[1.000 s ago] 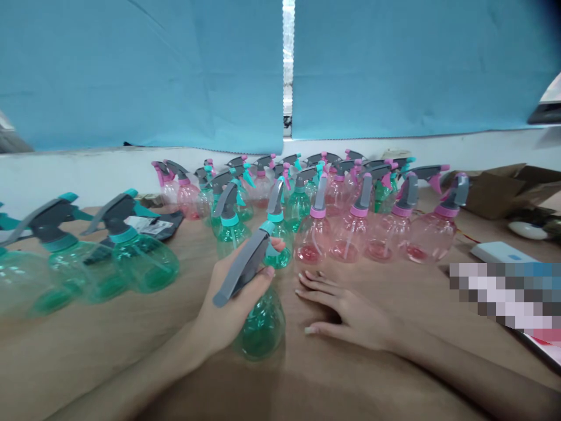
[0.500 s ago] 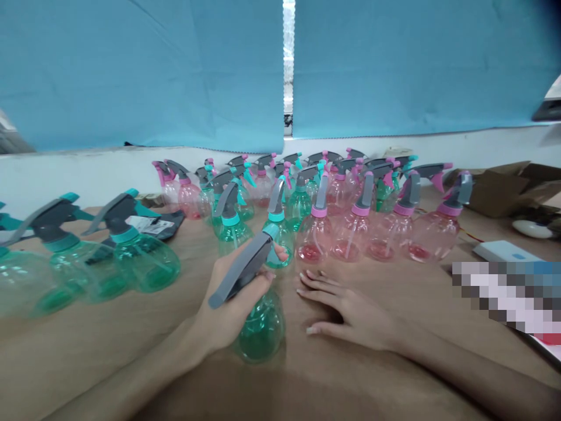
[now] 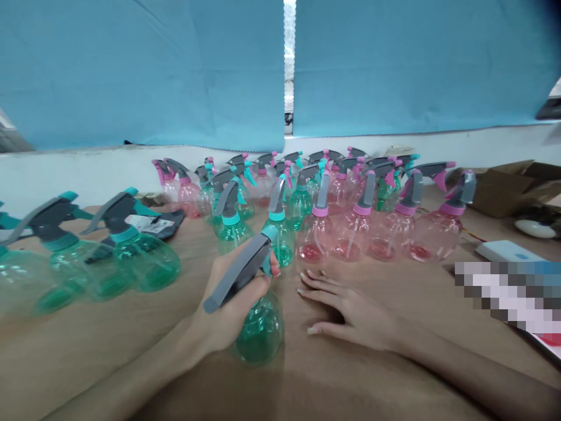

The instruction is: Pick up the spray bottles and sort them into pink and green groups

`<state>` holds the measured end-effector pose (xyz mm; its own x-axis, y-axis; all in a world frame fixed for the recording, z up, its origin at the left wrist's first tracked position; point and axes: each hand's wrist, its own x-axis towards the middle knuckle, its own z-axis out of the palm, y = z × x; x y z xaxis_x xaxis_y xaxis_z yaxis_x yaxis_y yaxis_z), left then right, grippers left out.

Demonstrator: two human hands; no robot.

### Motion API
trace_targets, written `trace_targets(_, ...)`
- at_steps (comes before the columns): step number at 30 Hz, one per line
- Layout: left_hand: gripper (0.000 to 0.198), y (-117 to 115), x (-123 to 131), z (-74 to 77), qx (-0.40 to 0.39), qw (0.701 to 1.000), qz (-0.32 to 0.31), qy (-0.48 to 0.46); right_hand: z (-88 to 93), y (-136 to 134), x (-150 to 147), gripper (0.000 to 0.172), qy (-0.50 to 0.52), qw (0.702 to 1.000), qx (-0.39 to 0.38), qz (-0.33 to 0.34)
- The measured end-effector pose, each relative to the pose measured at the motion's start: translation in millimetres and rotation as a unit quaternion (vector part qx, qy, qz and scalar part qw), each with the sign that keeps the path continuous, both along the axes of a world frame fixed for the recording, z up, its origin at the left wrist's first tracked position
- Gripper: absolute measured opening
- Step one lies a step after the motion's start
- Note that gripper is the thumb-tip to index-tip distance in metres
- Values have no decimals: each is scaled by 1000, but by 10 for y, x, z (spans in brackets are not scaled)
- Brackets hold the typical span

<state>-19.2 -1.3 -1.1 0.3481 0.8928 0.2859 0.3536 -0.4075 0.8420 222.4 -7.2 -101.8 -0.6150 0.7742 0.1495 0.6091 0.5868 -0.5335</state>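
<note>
My left hand (image 3: 234, 298) is wrapped round the neck of a green spray bottle (image 3: 262, 333), below its grey head with a teal nozzle. The bottle stands on the wooden table (image 3: 350, 386), and its neck is hidden by my fingers. To the right, my right hand (image 3: 346, 307) rests on the tabletop with its fingers spread, holding nothing. Just beyond the hands stand a green spray bottle with a teal collar (image 3: 280, 242) and a pink spray bottle (image 3: 313, 240), the first in a row of several pink ones.
Several green spray bottles (image 3: 146, 266) stand at the left, beside a dark labelled packet (image 3: 170, 225). More bottles crowd the back, before a blue curtain (image 3: 153, 76). At the right are a cardboard box (image 3: 504, 190), a white mouse-shaped object (image 3: 534, 228) and a white box (image 3: 508, 251).
The head of the held spray bottle has shifted slightly left and down in my left hand, and its teal trigger shows more by my fingers. My right hand stays put.
</note>
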Motion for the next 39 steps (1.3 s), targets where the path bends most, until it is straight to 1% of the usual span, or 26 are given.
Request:
trace_targets(2,20,8,0,-17,-10,1000,7,7,2,1,-1,67,-6,1000,2,0)
trace_targets(4,28,9,10,-31,-18,999,28,11,12,-1,-5,67,-12,1000,4,0)
trace_targets(7,33,-4,39,-31,-15,998,55,19,27,-6,-10,67,-21,1000,4,0)
trace_targets(11,36,-15,64,-15,-17,999,39,26,28,-9,-14,67,-26,1000,6,-3)
trace_targets(17,37,-13,65,-12,-17,999,31,24,20,-9,-10,67,-30,999,12,-1)
trace_targets(22,35,-9,75,-6,1,999,44,31,16,-8,-7,66,-24,1000,11,-1)
trace_targets(28,34,-11,67,-20,-2,999,35,15,35,-15,-12,66,-32,999,15,-4)
trace_targets(33,35,-24,62,-16,2,999,36,21,54,-21,-23,60,-37,999,14,-5)
trace_targets(39,36,0,71,-20,10,999,30,25,40,-18,-22,59,-24,1000,20,-3)
